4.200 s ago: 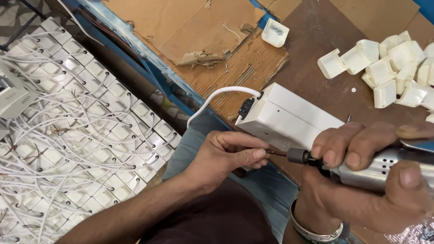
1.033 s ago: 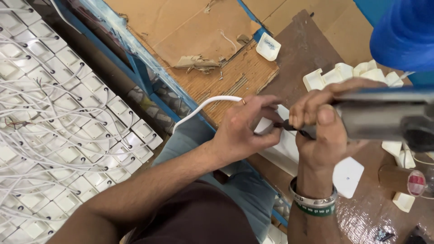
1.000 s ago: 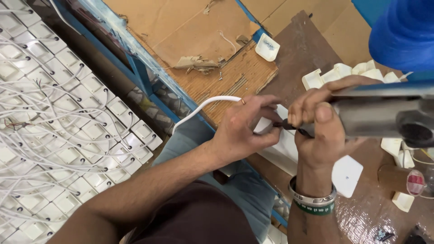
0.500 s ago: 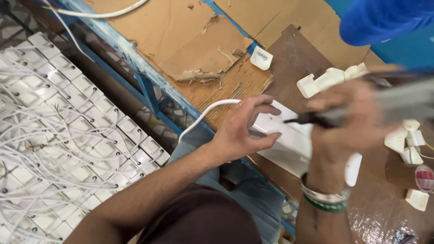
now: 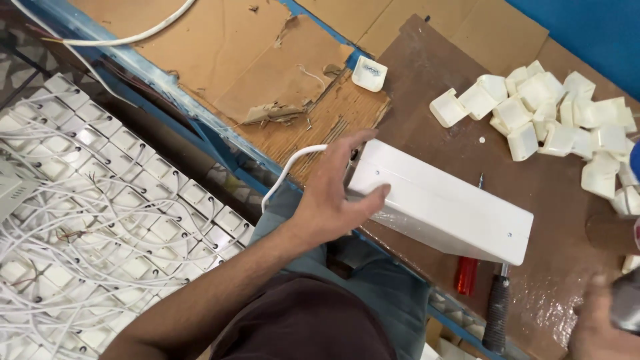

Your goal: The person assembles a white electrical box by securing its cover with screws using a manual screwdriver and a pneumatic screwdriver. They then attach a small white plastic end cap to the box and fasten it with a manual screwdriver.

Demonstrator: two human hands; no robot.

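A long white box lies across the brown board, with a white cable coming out of its left end. My left hand grips that left end, thumb on the front face and fingers over the top. At the bottom right corner my right hand is blurred and only partly in view. It is closed around a grey power screwdriver, well away from the box.
A heap of small white plastic caps lies at the back right, one lone cap sits farther left. A red-handled screwdriver and a black-handled tool rest at the front edge. Many white wired units cover the floor on the left.
My right hand has pulled the power screwdriver off the box, down to the right corner. My left hand has shifted from the screw spot to gripping the box's left end.
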